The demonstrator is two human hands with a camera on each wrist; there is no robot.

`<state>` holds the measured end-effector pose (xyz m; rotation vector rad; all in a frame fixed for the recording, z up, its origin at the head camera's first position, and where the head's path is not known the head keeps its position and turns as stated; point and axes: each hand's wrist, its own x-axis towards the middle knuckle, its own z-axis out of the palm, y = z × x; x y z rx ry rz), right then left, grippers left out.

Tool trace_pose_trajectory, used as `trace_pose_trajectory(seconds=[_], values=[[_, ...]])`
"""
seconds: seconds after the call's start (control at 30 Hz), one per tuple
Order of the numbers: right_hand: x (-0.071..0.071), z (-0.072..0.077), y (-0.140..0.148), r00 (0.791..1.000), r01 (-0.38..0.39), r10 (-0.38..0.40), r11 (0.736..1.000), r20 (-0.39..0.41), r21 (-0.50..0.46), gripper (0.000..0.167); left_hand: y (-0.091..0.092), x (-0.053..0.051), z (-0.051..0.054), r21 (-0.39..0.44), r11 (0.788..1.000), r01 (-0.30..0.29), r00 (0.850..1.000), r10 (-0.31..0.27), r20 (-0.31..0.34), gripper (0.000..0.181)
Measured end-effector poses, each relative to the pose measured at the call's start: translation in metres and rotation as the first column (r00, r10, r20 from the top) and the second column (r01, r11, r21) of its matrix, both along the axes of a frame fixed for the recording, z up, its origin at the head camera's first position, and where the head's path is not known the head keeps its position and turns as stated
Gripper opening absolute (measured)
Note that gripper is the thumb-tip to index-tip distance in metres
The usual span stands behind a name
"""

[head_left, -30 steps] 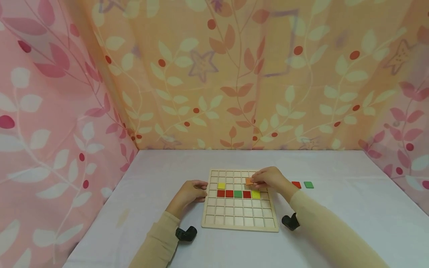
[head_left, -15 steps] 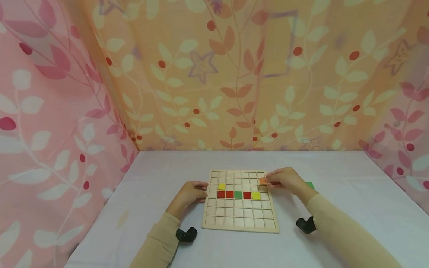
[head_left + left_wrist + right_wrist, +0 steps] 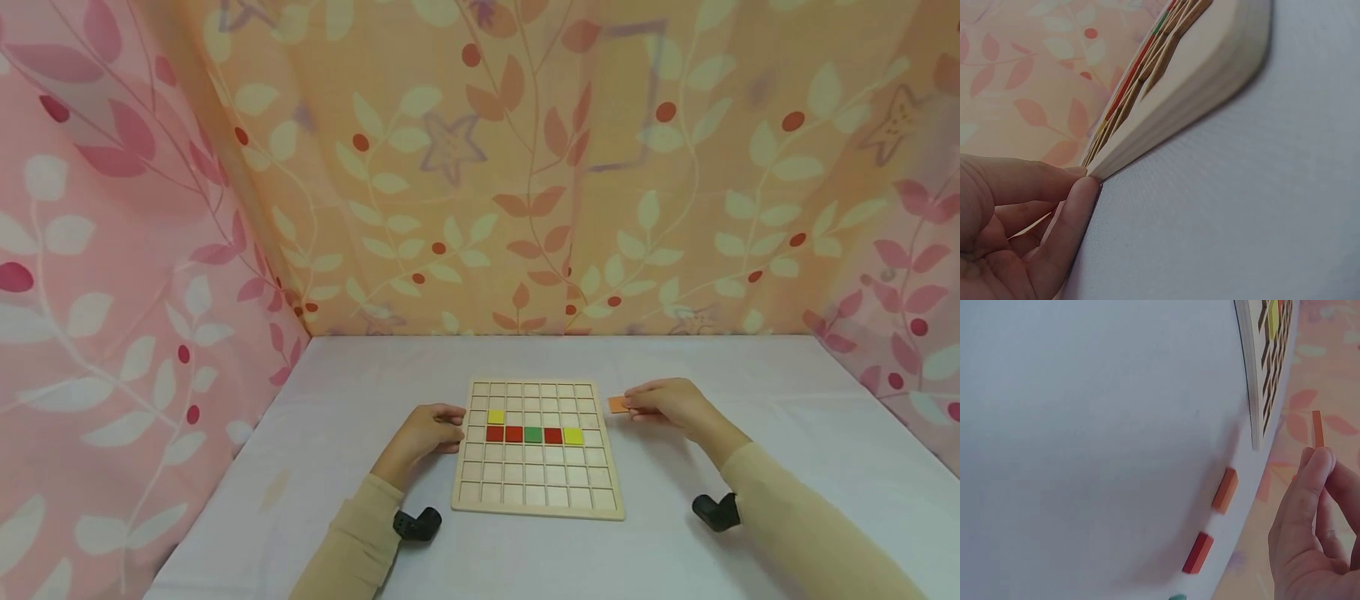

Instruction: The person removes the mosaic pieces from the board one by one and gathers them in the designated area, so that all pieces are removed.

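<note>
The orange tile [image 3: 617,405] is pinched between my right hand's [image 3: 672,404] thumb and fingers, above the tabletop [image 3: 525,554], just right of the wooden grid board [image 3: 534,473]. My left hand [image 3: 422,432] grips the board's left edge.

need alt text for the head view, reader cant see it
A person's right grip holds an orange tile just right of a wooden grid board, while the left grip holds the board's left edge. On it sit three red tiles, one green tile and two yellow tiles, five in one row.
</note>
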<state>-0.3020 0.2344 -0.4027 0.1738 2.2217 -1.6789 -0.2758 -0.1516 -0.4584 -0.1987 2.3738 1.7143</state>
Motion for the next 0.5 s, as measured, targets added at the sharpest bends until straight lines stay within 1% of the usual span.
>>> trace_pose_trajectory(seconds=[0.1,0.3,0.5], values=[[0.001,0.001,0.010,1.000,0.015,-0.015,1.000,0.001,0.007,0.044,0.000,0.000,0.000,0.002,1.000,-0.001,1.000,0.001,0.002,0.041],[0.004,0.002,0.030,0.999,0.035,-0.035,0.999,0.011,-0.020,0.046,0.000,0.001,0.000,-0.003,1.000,-0.002,1.000,0.002,0.002,0.041],[0.006,0.005,0.049,0.997,0.066,-0.066,0.998,0.040,-0.001,0.045,0.000,0.001,-0.001,-0.006,1.000,-0.005,1.000,0.005,0.000,0.040]])
